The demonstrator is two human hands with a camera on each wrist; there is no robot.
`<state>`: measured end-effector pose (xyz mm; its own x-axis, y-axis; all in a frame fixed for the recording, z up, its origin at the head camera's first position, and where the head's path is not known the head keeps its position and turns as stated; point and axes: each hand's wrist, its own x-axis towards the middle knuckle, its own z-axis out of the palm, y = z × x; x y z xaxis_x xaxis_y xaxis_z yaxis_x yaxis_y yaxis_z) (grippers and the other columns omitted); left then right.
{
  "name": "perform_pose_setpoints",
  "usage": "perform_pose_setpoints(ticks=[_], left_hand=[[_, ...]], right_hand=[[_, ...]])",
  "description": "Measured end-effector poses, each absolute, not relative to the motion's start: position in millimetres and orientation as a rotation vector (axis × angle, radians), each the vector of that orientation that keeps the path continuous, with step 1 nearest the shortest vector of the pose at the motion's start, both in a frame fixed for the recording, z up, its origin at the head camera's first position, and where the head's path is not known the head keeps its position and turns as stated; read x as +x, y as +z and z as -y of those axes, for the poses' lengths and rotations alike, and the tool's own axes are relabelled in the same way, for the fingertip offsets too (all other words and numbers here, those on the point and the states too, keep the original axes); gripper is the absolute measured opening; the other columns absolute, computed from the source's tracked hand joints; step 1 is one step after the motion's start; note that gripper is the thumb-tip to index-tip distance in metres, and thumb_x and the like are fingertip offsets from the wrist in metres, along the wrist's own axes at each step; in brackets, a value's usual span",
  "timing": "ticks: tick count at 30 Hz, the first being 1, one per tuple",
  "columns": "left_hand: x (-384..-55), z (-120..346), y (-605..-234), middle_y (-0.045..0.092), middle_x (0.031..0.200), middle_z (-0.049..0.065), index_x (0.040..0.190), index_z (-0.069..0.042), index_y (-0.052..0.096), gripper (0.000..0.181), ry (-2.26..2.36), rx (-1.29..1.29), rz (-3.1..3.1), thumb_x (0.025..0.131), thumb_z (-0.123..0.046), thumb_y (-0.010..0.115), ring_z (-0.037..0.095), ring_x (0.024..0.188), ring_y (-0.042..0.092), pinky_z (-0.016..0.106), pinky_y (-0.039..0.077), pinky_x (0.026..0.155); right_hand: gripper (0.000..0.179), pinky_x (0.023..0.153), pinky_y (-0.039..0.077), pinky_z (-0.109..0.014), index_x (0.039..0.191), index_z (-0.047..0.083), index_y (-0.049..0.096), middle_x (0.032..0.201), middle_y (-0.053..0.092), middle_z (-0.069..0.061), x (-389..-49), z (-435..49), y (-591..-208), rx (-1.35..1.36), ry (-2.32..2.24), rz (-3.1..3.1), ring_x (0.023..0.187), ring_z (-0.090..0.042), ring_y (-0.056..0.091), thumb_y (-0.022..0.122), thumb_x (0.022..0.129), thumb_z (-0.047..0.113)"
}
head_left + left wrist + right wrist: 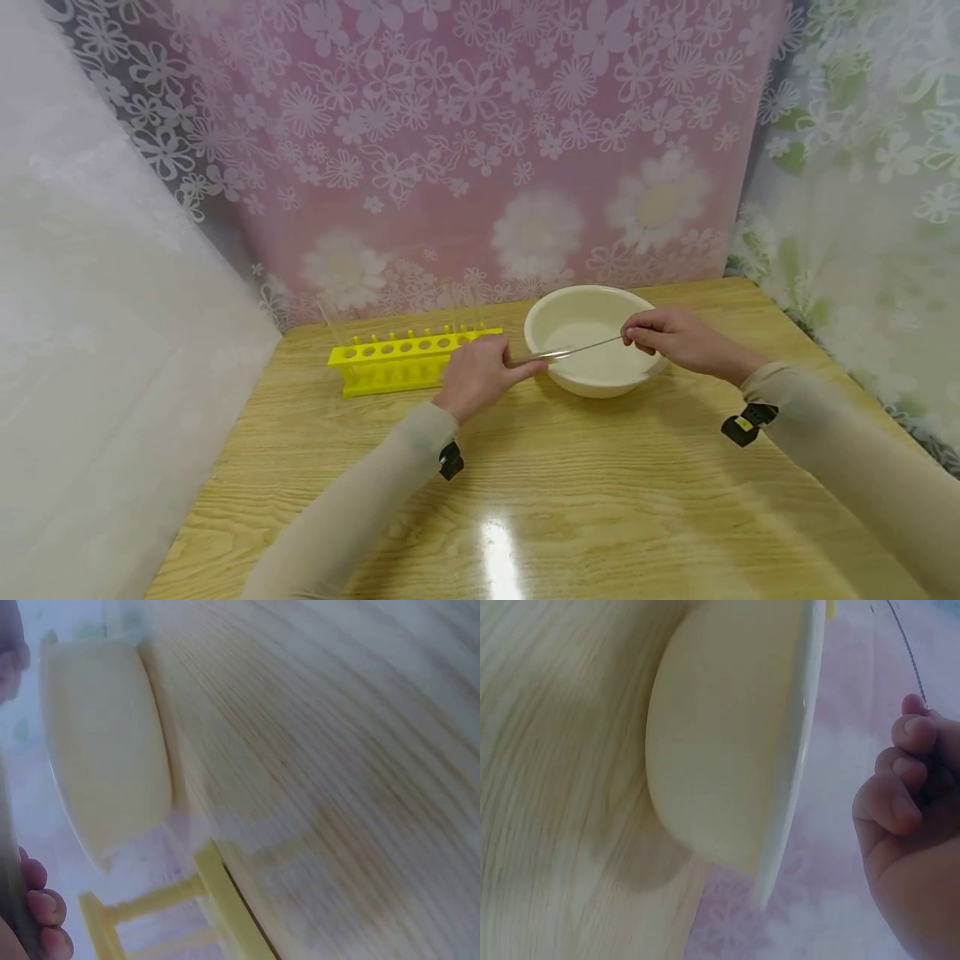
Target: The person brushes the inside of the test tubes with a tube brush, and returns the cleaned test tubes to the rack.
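Note:
My left hand (480, 373) grips a clear glass test tube (553, 355), its mouth pointing right over the basin. In the left wrist view, its fingers (46, 906) curl around the tube at the left edge. With thumb and fingers, my right hand (682, 340) pinches the end of the thin twisted wire of a test tube brush (596, 344). The wire runs left into the tube's mouth; no bristles show clearly. Beneath both hands stands a cream plastic basin (596, 388), seen side-on in the right wrist view. Behind the left hand is a yellow test tube rack (390, 387).
Clear tubes (477, 302) stand at the rack's right end, and another tube (330, 321) leans at its left end. The wooden table (555, 492) reaches a flowered pink curtain (450, 167) at the back. Pale curtains hang on both sides.

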<state>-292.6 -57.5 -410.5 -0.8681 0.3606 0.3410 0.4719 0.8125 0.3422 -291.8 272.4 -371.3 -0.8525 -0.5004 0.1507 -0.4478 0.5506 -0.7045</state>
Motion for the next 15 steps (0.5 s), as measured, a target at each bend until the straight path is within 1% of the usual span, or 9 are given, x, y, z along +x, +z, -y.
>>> perform_pose_setpoints(ticks=[4,9,15], left_hand=[[-289.1,49.4,-407.7,0.052,0.063,-0.007,0.075,-0.022,0.051,0.056,-0.643,-0.697,2.718,0.083,-0.076,0.062,0.011,0.049,0.046,0.028,0.036,0.043],[-287.7,43.9,-407.2,0.052,0.063,-0.008,0.076,-0.023,0.052,0.056,-0.621,-0.692,2.705,0.083,-0.078,0.06,0.01,0.048,0.045,0.027,0.034,0.042],[-288.5,43.0,-408.0,0.051,0.062,-0.008,0.076,-0.023,0.053,0.055,-0.627,-0.691,2.683,0.084,-0.076,0.06,0.01,0.046,0.044,0.027,0.034,0.041]], right_hand=[[0.023,0.063,0.041,-0.032,0.1,0.006,0.068,0.072,0.051,-0.006,-290.7,-249.6,-374.4,-0.901,-1.198,-2.645,0.063,-0.019,0.046,0.049,0.108,0.017],[0.022,0.061,0.041,-0.032,0.097,0.006,0.068,0.07,0.051,-0.005,-290.9,-234.4,-377.3,-0.916,-1.236,-2.62,0.062,-0.024,0.047,0.05,0.107,0.014],[0.024,0.06,0.04,-0.032,0.099,0.005,0.068,0.069,0.05,-0.003,-292.3,-229.5,-378.9,-0.911,-1.222,-2.636,0.06,-0.017,0.044,0.048,0.108,0.015]])
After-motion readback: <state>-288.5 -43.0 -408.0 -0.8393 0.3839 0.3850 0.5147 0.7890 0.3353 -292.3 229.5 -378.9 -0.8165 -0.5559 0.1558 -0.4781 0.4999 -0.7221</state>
